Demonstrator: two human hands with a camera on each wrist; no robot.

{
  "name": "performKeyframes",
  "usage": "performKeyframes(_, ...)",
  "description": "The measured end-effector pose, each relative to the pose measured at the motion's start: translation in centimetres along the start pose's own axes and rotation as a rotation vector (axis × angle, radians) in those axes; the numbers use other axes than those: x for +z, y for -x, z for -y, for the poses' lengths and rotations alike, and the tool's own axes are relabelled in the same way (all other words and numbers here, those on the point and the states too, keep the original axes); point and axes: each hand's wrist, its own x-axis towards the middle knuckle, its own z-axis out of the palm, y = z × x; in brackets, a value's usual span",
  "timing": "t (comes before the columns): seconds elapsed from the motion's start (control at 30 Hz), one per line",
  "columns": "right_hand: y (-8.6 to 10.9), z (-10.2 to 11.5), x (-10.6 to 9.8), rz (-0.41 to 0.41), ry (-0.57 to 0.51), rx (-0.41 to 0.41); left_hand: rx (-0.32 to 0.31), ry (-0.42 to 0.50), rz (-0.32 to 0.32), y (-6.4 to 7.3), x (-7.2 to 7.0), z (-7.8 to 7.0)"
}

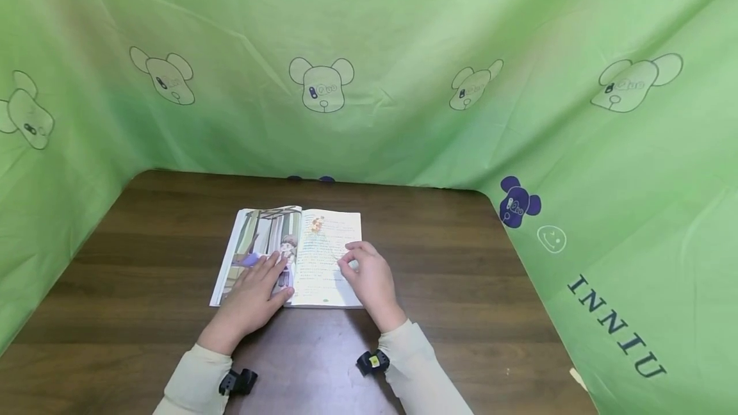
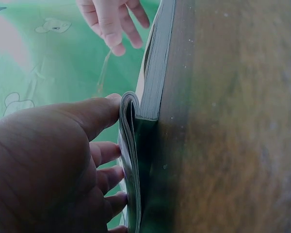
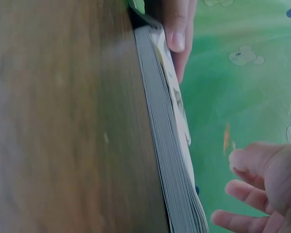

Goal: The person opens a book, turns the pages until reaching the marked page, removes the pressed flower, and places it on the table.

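An open book [image 1: 323, 284] lies on the table, an illustrated page on its left side and a printed text page on its right. My left hand [image 1: 249, 303] rests on the illustrated page, fingers spread, with the thumb near the fold. In the left wrist view the left-side pages [image 2: 130, 126] bulge in a curve under that thumb. Over the text page, my right hand [image 1: 373, 279] pinches a thin, see-through strip [image 2: 105, 72] between thumb and index finger. Orange shows on the strip's far end [image 3: 226, 138]; its exact kind is unclear. The other right fingers are spread apart.
The brown wooden table [image 1: 455, 261] extends around the book. A green curtain [image 1: 398, 139] with bear-head prints encloses the back and sides. Each wrist wears a small black camera on a band, the right one [image 1: 373, 362] close to the table's front.
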Motion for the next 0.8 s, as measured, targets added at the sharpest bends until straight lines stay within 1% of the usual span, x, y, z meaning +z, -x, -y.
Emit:
performKeyframes(0.2, -0.6, -0.8, -1.1, -0.033, -0.059, 0.008, 0.002, 0.002, 0.006, 0.0, -0.3, -0.3)
performKeyframes(0.3, -0.8, -1.2, -1.5, -0.036, -0.09, 0.034, -0.001, 0.002, 0.01, 0.1, -0.3, -0.3)
performKeyframes(0.4, -1.0, -1.8, -1.8, -0.032, -0.112, 0.064, 0.001, 0.001, 0.005, 0.3, 0.0, -0.1)
performKeyframes(0.57, -1.4, -3.3, -2.5, -0.041, -0.128, 0.09, 0.012, -0.002, -0.007, 0.4, 0.3, 0.1)
performKeyframes(0.8, -2.1, -5.8, -3.8, -0.077, -0.136, 0.09, 0.028, 0.003, -0.024, 0.4, 0.1, -0.1)
